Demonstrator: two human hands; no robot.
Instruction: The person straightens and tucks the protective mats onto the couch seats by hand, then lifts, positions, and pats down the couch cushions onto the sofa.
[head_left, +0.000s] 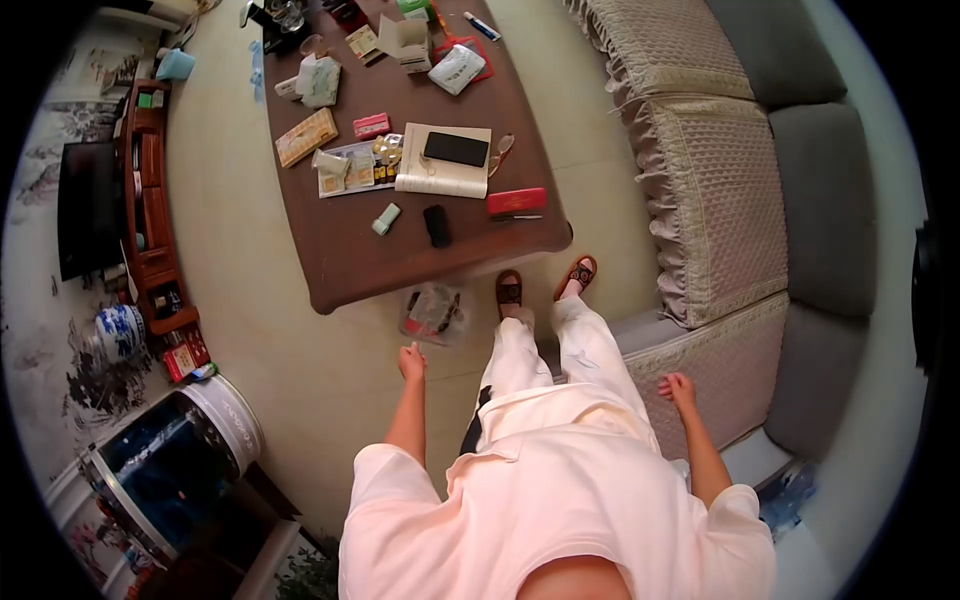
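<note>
My left hand (pixel 412 362) hangs over the floor with its fingers curled in, and nothing shows in it. Nearest to it is a clear plastic bag or bin (pixel 433 314) with dark and red bits inside, by the table's near edge. Beside the sofa seat, my right hand (pixel 678 388) is held low, its fingers loosely bent and somewhat apart, with no object in it. Neither hand touches the brown table (pixel 350 255). On that table lie an open book (pixel 445 183), a black phone (pixel 456 149) on it, glasses (pixel 502 152) and a red case (pixel 517 202).
A quilted sofa (pixel 715 190) runs along the right. At the left stand a wooden cabinet (pixel 152 215), a television (pixel 88 210), a blue-and-white vase (pixel 120 333) and a fish tank (pixel 170 455). Boxes (pixel 307 137) and a tray of small packs (pixel 345 172) also lie on the table.
</note>
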